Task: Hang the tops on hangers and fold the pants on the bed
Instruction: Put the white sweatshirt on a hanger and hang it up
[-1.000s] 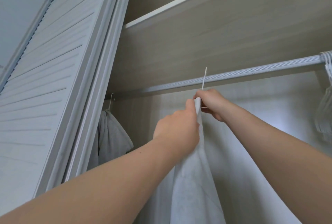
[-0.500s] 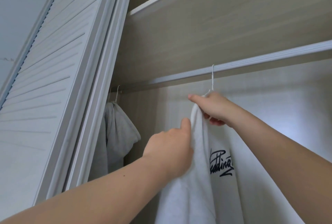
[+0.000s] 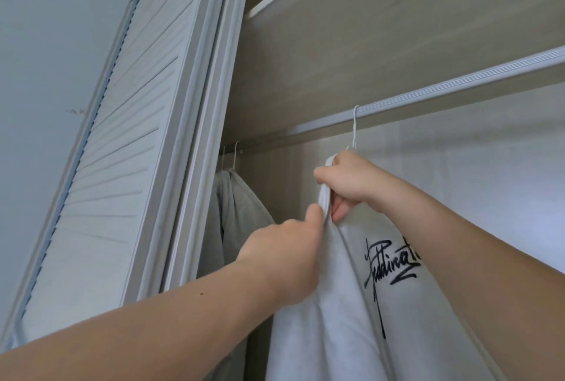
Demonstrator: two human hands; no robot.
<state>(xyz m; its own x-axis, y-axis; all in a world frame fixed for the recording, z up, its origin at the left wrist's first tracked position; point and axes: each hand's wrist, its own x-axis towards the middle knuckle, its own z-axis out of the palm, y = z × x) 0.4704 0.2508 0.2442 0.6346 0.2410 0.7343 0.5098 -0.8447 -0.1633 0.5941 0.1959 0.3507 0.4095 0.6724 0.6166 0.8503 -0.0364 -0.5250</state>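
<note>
Grey top (image 3: 241, 212) hangs at left end of rail (image 3: 458, 87). Left hand (image 3: 284, 258), lower than a second ago, pinches white top (image 3: 336, 319); right hand (image 3: 348, 185) grips it just under hook (image 3: 354, 126), which sits over rail. Judgement: top hung, being straightened; release next.

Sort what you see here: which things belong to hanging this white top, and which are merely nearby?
In use: white top, hanger hook, rail, left hand, right hand.
Nearby only: grey garment already hanging, louvred door, shelf.
</note>
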